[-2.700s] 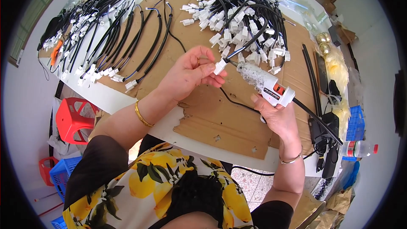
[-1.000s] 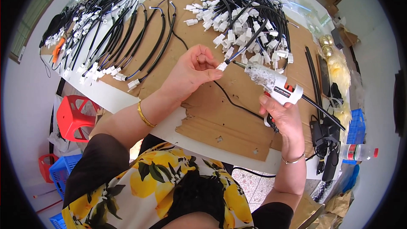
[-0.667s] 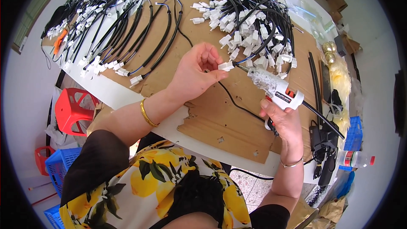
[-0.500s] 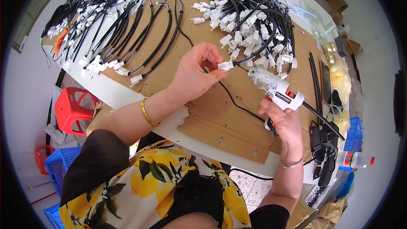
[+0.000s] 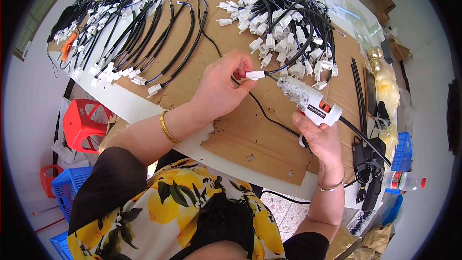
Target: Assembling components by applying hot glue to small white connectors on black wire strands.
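Note:
Between thumb and fingers, my left hand (image 5: 225,83) pinches a white plastic connector (image 5: 255,75) that has a black-sleeved cable with blue wire running off its right end. My right hand (image 5: 318,137) is wrapped round a white glue gun (image 5: 308,98), whose front is crusted with whitish residue. The gun's tip is right beside the connector's wire end; whether they touch I cannot tell. A black stick (image 5: 363,138) sticks out of the gun's back. Beyond my hands lies a big heap of black cables with white connectors (image 5: 284,33).
More cables (image 5: 185,50) lie in a row at the left on cardboard (image 5: 260,139) over a white table. Black adapters (image 5: 368,163) and a plastic bottle (image 5: 404,181) are at the right edge. A red stool (image 5: 84,125) and blue crate (image 5: 72,183) stand lower left.
The glue gun and my right hand have shifted slightly left, bringing the tip closer to the connector. The connector has turned a little in my left fingers.

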### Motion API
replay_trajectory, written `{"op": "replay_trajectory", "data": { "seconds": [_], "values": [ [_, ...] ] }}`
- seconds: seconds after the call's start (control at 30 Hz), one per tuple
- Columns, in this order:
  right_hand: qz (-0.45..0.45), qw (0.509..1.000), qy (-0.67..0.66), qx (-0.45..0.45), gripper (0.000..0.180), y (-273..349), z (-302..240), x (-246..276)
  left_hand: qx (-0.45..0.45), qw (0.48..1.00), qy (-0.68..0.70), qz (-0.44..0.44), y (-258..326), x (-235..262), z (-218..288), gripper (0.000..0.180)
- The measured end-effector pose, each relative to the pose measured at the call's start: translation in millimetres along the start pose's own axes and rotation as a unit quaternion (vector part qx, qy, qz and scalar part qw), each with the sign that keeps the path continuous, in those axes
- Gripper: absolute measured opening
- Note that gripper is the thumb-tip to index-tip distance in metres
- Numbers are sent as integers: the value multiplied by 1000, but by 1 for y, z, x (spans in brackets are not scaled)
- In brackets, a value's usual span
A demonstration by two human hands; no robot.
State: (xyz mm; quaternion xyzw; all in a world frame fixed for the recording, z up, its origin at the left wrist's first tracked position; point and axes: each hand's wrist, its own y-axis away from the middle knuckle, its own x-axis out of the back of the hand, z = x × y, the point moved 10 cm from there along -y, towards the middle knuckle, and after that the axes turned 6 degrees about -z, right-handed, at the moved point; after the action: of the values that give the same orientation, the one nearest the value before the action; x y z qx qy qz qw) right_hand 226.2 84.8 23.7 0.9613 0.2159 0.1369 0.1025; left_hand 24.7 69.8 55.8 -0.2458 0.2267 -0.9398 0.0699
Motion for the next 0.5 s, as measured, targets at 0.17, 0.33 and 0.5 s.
{"op": "replay_trajectory", "data": {
  "seconds": [0.17,0.33,0.5],
  "values": [
    [-12,999,-11,37,21,0,-3,-4,-28,999,-9,14,0,2,6,25],
    [-10,1000,0,-5,20,1,-1,-3,-19,1000,-14,9,0,2,5,26],
    [-6,1000,-7,5,19,2,-6,-4,-4,1000,-2,11,0,2,3,26]
  ]
}}
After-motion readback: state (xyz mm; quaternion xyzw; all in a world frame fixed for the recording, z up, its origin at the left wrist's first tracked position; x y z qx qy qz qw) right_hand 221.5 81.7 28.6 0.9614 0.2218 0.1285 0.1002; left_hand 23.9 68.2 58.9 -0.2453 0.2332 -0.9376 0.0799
